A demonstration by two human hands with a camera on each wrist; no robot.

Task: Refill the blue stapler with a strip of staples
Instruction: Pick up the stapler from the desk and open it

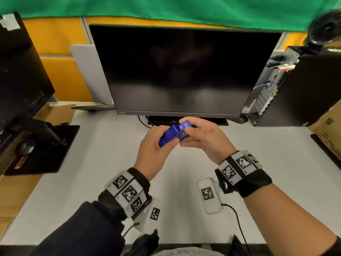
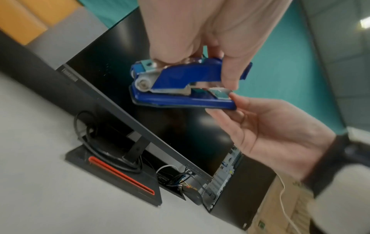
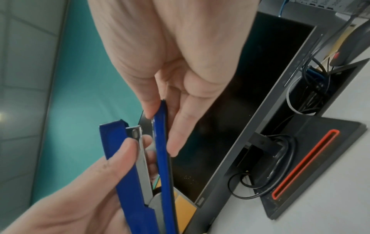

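At the worktop's left edge sit a black mouse (image 1: 27,146) and a dark mouse pad (image 1: 44,159), below a second black monitor (image 1: 20,71). Moving in, the person's left hand (image 1: 154,150) has its grip curled around the rear and upper body of the blue stapler (image 1: 173,134), held in the air above the middle of the white worktop (image 1: 92,172), just in front of the big dark monitor (image 1: 182,71). In the left wrist view the stapler's top arm stands slightly apart from its base, with the metal magazine showing between them. The right hand (image 1: 204,137) meets it from the other side, its grip pinching the front tip of the stapler's base between thumb and fingers. Further right, a black desktop tower (image 1: 295,89) stands at the worktop's far right corner with a small black fan (image 1: 324,30) on top, and a cardboard box (image 1: 328,130) sits at the right edge.
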